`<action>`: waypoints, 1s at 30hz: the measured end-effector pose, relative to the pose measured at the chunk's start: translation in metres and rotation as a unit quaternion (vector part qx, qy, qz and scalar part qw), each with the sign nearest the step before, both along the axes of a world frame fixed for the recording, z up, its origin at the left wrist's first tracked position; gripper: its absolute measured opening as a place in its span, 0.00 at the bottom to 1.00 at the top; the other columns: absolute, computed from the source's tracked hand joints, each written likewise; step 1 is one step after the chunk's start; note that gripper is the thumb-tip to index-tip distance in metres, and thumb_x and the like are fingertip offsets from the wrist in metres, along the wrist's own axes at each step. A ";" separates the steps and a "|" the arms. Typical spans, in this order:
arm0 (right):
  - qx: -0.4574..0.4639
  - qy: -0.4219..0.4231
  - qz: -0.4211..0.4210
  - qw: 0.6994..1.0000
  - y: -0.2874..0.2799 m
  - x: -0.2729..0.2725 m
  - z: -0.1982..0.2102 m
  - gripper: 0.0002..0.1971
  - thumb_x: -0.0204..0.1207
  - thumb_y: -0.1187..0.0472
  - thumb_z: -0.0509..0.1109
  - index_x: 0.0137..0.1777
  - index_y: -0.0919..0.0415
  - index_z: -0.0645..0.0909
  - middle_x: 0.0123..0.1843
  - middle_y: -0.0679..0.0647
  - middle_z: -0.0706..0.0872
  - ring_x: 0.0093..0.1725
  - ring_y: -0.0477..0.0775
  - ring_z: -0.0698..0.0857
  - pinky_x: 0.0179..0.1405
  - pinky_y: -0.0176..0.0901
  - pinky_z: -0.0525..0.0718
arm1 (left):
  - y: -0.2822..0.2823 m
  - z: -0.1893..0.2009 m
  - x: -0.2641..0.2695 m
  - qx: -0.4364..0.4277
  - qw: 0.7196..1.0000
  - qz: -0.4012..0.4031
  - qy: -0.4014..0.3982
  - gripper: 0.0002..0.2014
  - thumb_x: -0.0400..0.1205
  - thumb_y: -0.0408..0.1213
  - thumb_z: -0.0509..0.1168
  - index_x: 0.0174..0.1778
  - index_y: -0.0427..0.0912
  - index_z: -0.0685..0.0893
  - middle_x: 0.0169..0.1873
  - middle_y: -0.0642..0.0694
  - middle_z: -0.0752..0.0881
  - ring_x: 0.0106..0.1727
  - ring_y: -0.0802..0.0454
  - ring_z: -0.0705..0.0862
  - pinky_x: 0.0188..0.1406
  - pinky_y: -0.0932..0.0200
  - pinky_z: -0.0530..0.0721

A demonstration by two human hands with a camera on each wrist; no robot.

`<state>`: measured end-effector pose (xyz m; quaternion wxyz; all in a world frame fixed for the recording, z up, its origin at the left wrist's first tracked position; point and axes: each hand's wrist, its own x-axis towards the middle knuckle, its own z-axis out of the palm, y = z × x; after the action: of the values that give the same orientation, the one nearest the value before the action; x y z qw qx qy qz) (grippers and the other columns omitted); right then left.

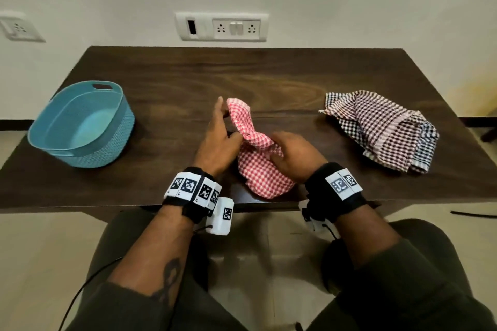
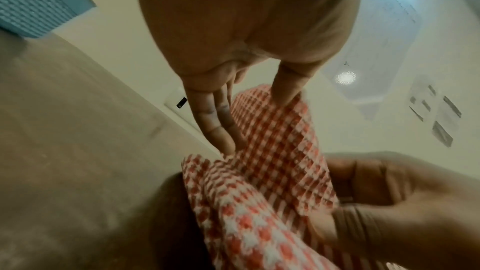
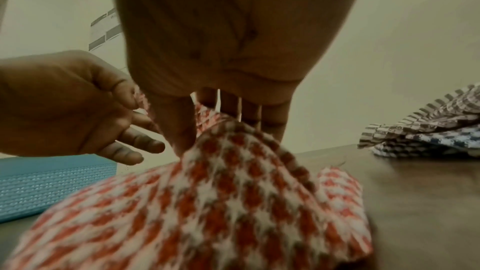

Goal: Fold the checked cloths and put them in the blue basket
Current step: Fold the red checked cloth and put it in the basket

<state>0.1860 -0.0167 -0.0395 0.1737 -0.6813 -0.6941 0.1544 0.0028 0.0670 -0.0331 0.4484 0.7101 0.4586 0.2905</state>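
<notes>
A red-and-white checked cloth (image 1: 259, 166) lies bunched on the dark wooden table (image 1: 174, 80), near its front edge, with its upper part lifted. My left hand (image 1: 229, 119) pinches the raised far end between thumb and nearly straight fingers, as the left wrist view shows with the left hand (image 2: 257, 122) on the cloth (image 2: 280, 151). My right hand (image 1: 279, 150) grips the gathered middle of the cloth; in the right wrist view its fingers (image 3: 270, 128) and thumb close on the cloth (image 3: 221, 202). The blue basket (image 1: 48, 126) stands empty at the left.
A loose pile of dark checked cloths (image 1: 382, 129), brown over blue, lies at the table's right side and also shows as the pile (image 3: 428, 130) in the right wrist view. Bare wood lies between basket and hands. A white wall with sockets (image 1: 222, 27) stands behind the table.
</notes>
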 end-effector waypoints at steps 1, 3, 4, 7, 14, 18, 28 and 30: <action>-0.018 0.000 0.010 1.000 0.000 -0.002 0.000 0.21 0.77 0.59 0.69 0.71 0.59 0.79 0.66 0.58 0.85 0.65 0.59 0.83 0.64 0.46 0.76 | 0.003 -0.001 -0.003 -0.022 1.000 0.006 -0.014 0.37 0.80 0.43 0.64 0.85 0.57 0.57 0.78 0.50 0.73 0.75 0.51 0.75 0.78 0.50 0.69; -0.036 -0.003 0.016 0.999 0.000 -0.003 0.000 0.25 0.76 0.57 0.70 0.74 0.59 0.76 0.69 0.57 0.84 0.67 0.58 0.82 0.66 0.45 0.75 | 0.008 -0.003 -0.009 -0.036 0.999 0.019 -0.032 0.28 0.79 0.57 0.61 0.77 0.63 0.69 0.71 0.51 0.81 0.67 0.49 0.83 0.68 0.38 0.81; -0.036 -0.004 0.017 0.999 0.000 -0.003 -0.001 0.27 0.76 0.56 0.71 0.75 0.58 0.76 0.70 0.57 0.83 0.68 0.58 0.81 0.68 0.45 0.75 | 0.010 -0.004 -0.010 -0.027 0.999 0.031 -0.025 0.26 0.79 0.62 0.60 0.74 0.63 0.73 0.66 0.50 0.84 0.62 0.49 0.85 0.62 0.38 0.85; -0.035 -0.004 0.025 0.999 0.001 -0.006 0.002 0.27 0.77 0.49 0.71 0.76 0.54 0.75 0.73 0.52 0.81 0.71 0.53 0.79 0.72 0.45 0.74 | 0.015 -0.006 -0.012 0.025 0.996 0.077 0.025 0.22 0.80 0.45 0.66 0.71 0.51 0.78 0.57 0.45 0.87 0.54 0.50 0.87 0.58 0.47 0.86; 0.047 0.142 -0.090 0.985 0.023 -0.012 0.004 0.20 0.84 0.53 0.65 0.74 0.56 0.78 0.69 0.53 0.84 0.67 0.51 0.83 0.68 0.49 0.80 | 0.019 -0.014 -0.019 0.027 0.999 -0.004 0.025 0.28 0.79 0.31 0.69 0.76 0.50 0.74 0.62 0.46 0.86 0.60 0.55 0.86 0.64 0.52 0.84; -0.037 0.199 -0.053 0.978 0.060 -0.010 0.018 0.28 0.79 0.66 0.72 0.79 0.56 0.73 0.72 0.54 0.83 0.70 0.50 0.81 0.73 0.46 0.78 | 0.015 -0.012 -0.019 0.018 0.999 -0.032 0.007 0.33 0.80 0.31 0.70 0.80 0.53 0.68 0.68 0.45 0.83 0.66 0.57 0.82 0.66 0.52 0.84; 0.026 0.159 -0.043 0.986 0.060 -0.014 0.070 0.07 0.72 0.59 0.80 0.42 0.58 0.85 0.37 0.51 0.89 0.33 0.44 0.83 0.33 0.41 0.84 | 0.026 -0.002 -0.029 0.068 0.997 0.005 0.019 0.33 0.78 0.34 0.71 0.78 0.56 0.70 0.56 0.50 0.87 0.54 0.55 0.87 0.58 0.46 0.87; 0.000 0.116 -0.039 0.993 0.057 -0.014 0.078 0.09 0.73 0.55 0.80 0.43 0.58 0.84 0.35 0.49 0.86 0.32 0.44 0.81 0.31 0.40 0.80 | 0.027 0.008 -0.030 0.096 0.992 0.063 0.052 0.29 0.79 0.37 0.71 0.76 0.55 0.72 0.47 0.53 0.86 0.48 0.55 0.86 0.54 0.49 0.87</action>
<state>0.1723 0.0402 0.0380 0.2589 -0.6851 -0.6426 0.2251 -0.0274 0.0938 -0.0252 0.3347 0.7338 0.4947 0.3238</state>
